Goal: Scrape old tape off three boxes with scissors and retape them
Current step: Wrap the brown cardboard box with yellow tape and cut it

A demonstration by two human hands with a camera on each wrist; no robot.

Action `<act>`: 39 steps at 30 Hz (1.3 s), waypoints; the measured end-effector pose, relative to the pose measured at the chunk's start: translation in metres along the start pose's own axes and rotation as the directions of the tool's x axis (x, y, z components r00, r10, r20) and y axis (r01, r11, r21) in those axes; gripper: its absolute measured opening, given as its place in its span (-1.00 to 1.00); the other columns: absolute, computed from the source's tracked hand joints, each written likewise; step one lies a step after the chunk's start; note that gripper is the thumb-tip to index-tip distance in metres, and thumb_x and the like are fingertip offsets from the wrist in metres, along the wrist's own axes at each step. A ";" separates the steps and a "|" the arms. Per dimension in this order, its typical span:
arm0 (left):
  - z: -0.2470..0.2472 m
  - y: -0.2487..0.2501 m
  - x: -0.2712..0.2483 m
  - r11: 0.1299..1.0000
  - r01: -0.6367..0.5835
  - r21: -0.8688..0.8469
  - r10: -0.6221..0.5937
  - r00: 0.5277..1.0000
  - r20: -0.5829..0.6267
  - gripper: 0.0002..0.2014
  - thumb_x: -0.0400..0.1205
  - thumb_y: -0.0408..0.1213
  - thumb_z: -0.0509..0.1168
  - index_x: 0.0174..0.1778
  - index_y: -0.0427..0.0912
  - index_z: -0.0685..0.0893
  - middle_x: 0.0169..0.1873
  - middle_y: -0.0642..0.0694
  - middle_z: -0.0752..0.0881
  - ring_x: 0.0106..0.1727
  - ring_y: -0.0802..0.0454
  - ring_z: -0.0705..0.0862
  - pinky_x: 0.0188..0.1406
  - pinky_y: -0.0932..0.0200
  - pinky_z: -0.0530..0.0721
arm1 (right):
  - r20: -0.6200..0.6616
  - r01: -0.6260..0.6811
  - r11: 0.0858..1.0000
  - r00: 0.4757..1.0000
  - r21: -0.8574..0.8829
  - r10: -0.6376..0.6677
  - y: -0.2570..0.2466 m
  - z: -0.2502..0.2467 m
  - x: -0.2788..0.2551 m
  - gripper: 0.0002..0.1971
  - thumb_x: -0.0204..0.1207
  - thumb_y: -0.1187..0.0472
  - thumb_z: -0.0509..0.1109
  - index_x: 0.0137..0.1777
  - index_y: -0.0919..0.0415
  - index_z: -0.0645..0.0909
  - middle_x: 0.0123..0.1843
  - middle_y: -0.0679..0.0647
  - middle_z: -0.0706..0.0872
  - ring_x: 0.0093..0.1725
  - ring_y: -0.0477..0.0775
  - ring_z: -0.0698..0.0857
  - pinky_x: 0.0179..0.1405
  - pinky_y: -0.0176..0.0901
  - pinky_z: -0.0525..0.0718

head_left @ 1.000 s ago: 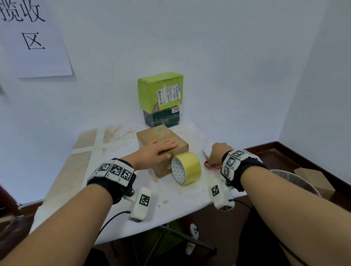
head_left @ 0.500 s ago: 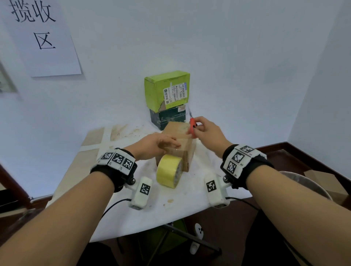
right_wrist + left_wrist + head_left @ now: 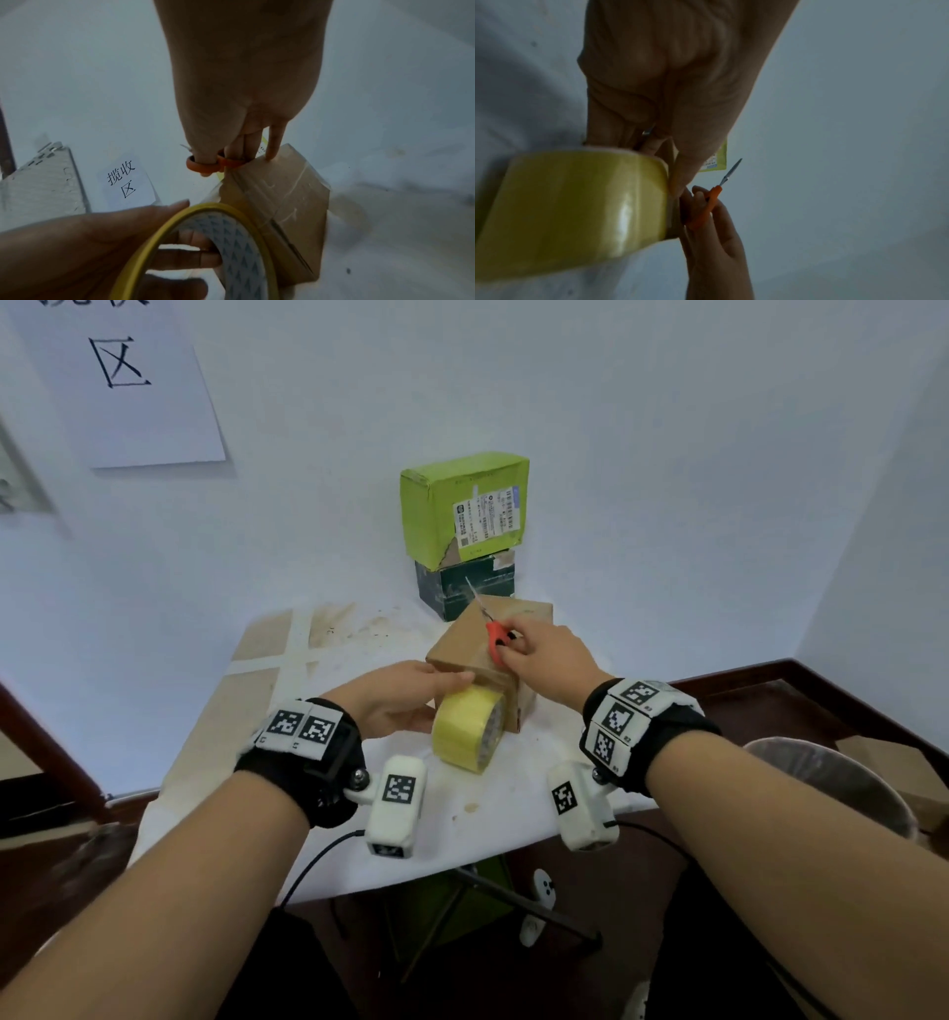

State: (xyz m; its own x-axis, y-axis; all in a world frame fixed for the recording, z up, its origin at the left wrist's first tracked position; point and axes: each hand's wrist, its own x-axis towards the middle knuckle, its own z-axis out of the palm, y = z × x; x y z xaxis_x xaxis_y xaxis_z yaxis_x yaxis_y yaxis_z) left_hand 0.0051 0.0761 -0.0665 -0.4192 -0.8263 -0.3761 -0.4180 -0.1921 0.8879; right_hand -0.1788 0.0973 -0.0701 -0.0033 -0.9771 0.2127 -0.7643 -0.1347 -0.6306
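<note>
Right hand: the right hand (image 3: 544,654) has its thumb and fingers through the orange loops of the scissors (image 3: 494,635), clamped on them; a second ago it was still at the table edge taking them up.
Scissors: blades together, pointing up and away from the grip, toward the stacked boxes; the loops sit against the top edge of the brown box (image 3: 285,199).
Left hand: the left hand (image 3: 405,698) has fingers curled through the core of the yellow tape roll (image 3: 470,734) while its thumb presses the near top edge of the box. A second ago it lay flat on the box top.
Brown box: was lying flat, now tipped up on one side, directly under and between both grips; clear old tape crosses the face shown in the right wrist view.
Tape roll: has shifted from beside the box to against its near face, below the scissor grip.
Remaining boxes: green box (image 3: 464,508) on dark box (image 3: 464,588), beyond the scissor tips, untouched.
Assessment: first box appears set up for scraping; blade not yet on the tape. Retaping not begun.
Risk: a tipped box may slip under blade pressure.
</note>
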 end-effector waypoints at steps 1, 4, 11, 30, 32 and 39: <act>0.004 0.000 0.001 0.998 -0.006 -0.058 0.006 1.000 0.003 -0.71 0.69 -0.18 0.30 0.29 -0.21 0.64 0.17 -0.13 0.75 0.04 0.01 0.76 0.07 0.15 0.74 | -0.005 0.011 1.000 1.000 -0.016 -0.011 0.000 0.000 -0.002 -0.68 0.61 0.02 0.30 0.34 0.00 0.55 0.18 -0.01 0.74 0.15 0.04 0.66 -0.06 -0.23 0.49; 0.007 -0.001 0.005 0.988 -0.018 -0.157 0.010 0.999 -0.052 -0.69 0.66 -0.28 0.34 0.31 -0.24 0.64 0.15 -0.15 0.75 0.05 -0.02 0.73 0.11 0.13 0.71 | -0.008 0.027 0.999 1.000 -0.026 -0.028 0.001 0.003 -0.005 -0.69 0.57 0.05 0.36 0.29 0.03 0.57 0.24 -0.01 0.73 0.22 0.01 0.66 -0.02 -0.25 0.53; 0.005 -0.005 0.008 0.990 -0.012 -0.142 -0.003 0.995 -0.104 -0.62 0.62 -0.26 0.38 0.34 -0.32 0.63 0.22 -0.27 0.72 0.08 -0.10 0.70 0.21 -0.01 0.67 | -0.033 0.007 0.998 0.999 -0.059 -0.009 0.000 0.006 -0.003 -0.72 0.56 0.05 0.37 0.26 0.02 0.58 0.18 -0.02 0.73 0.15 0.04 0.67 -0.09 -0.21 0.50; 0.005 0.003 0.005 0.999 0.038 0.019 -0.036 0.996 -0.087 -0.91 0.62 -0.27 0.39 -0.11 -0.17 0.60 -0.14 -0.13 0.72 -0.12 -0.02 0.68 -0.06 0.11 0.70 | -0.018 -0.006 0.984 1.000 -0.180 0.002 -0.009 0.003 -0.012 -0.72 0.62 0.06 0.29 0.29 0.07 0.51 0.19 0.03 0.70 0.14 0.10 0.65 -0.12 -0.17 0.48; 0.006 0.003 0.006 0.998 0.038 0.056 -0.033 0.995 -0.089 -0.90 0.62 -0.26 0.39 -0.09 -0.18 0.61 -0.11 -0.15 0.72 -0.09 -0.04 0.68 -0.01 0.09 0.70 | -0.016 -0.007 0.985 1.000 -0.172 0.004 -0.009 0.004 -0.011 -0.72 0.62 0.05 0.30 0.29 0.06 0.51 0.21 0.04 0.70 0.16 0.11 0.66 -0.08 -0.14 0.54; 0.005 0.002 0.005 0.985 0.118 -0.128 -0.116 0.993 0.016 -0.79 0.66 -0.27 0.33 0.17 -0.24 0.68 -0.12 -0.18 0.79 -0.18 -0.05 0.76 -0.17 0.08 0.78 | -0.051 -0.003 0.995 0.999 -0.104 -0.002 -0.001 0.008 -0.006 -0.74 0.58 0.05 0.34 0.23 0.05 0.55 0.17 0.02 0.72 0.13 0.09 0.68 -0.03 -0.09 0.63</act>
State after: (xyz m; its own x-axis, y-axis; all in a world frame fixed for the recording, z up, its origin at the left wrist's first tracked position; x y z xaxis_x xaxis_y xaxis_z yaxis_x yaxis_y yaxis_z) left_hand -0.0018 0.0745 -0.0679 -0.3807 -0.7896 -0.4812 -0.3582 -0.3539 0.8640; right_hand -0.1727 0.1021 -0.0762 -0.0348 -0.9671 0.2518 -0.8270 -0.1136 -0.5506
